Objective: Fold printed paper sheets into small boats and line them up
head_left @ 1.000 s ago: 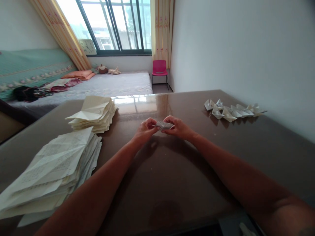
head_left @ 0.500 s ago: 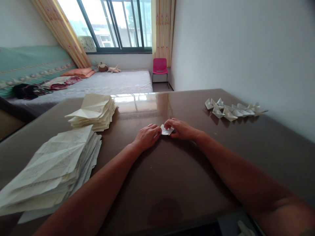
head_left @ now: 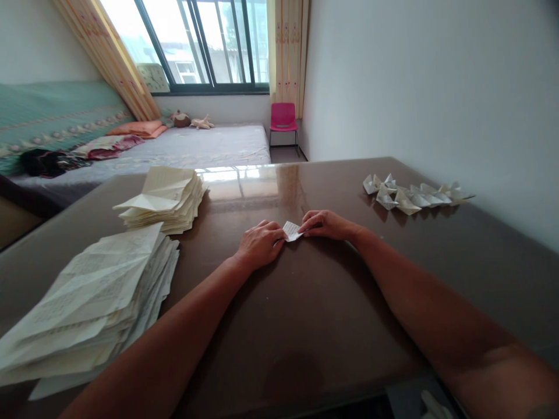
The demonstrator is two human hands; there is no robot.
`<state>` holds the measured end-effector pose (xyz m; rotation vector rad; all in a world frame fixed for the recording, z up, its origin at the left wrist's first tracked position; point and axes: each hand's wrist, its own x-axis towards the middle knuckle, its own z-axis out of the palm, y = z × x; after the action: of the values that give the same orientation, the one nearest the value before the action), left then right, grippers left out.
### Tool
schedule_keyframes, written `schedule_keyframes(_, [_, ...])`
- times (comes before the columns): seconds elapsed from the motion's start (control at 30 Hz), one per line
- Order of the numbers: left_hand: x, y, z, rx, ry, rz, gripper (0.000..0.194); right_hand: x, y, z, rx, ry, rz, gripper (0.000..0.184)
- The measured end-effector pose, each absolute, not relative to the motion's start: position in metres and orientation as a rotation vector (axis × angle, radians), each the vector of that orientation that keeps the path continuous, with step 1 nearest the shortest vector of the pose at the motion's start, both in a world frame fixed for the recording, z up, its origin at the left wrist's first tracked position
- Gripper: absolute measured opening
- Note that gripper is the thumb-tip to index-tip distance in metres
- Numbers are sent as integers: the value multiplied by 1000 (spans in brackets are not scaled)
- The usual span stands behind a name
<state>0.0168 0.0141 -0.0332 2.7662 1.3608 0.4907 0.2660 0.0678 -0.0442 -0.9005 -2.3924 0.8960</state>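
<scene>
A small folded piece of paper with writing on it lies on the brown table between my hands. My left hand is closed on its left edge, fingers curled and the thumb near the corner. At the right corner, my right hand pinches the paper between thumb and fingertips. Several folded paper boats stand in a cluster at the far right of the table.
Two piles of paper stand on the left: a cream stack farther back and a larger written-on stack nearer. The glossy table reaches toward a bed and a pink chair. A white wall borders the right side.
My right hand has shifted slightly right, from over the folded paper to its right corner, so more of the paper shows. My left hand stays at the left edge.
</scene>
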Motion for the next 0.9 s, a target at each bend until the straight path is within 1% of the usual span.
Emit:
schedule_keyframes(0.2, [15, 18, -37, 2676, 1403, 535, 25, 265, 67, -42, -952, -2357, 941, 29])
schedule_keyframes(0.33, [13, 19, -34, 2711, 1349, 509, 28, 271, 63, -31, -897, -2455, 1029, 39])
schedule_keyframes(0.43, [12, 17, -30, 2748, 1303, 485, 33, 272, 62, -26, -905, -2433, 1033, 33])
schedule_keyframes(0.53, [12, 16, -28, 2775, 1267, 475, 32, 268, 62, -26, -937, -2383, 985, 28])
schedule_keyframes(0.8, [13, 15, -26, 2772, 1250, 475, 30, 255, 55, -25, -976, -2477, 719, 17])
schedule_keyframes(0.9, [13, 15, -24, 2788, 1258, 446, 30, 251, 50, -22, -947, -2569, 613, 17])
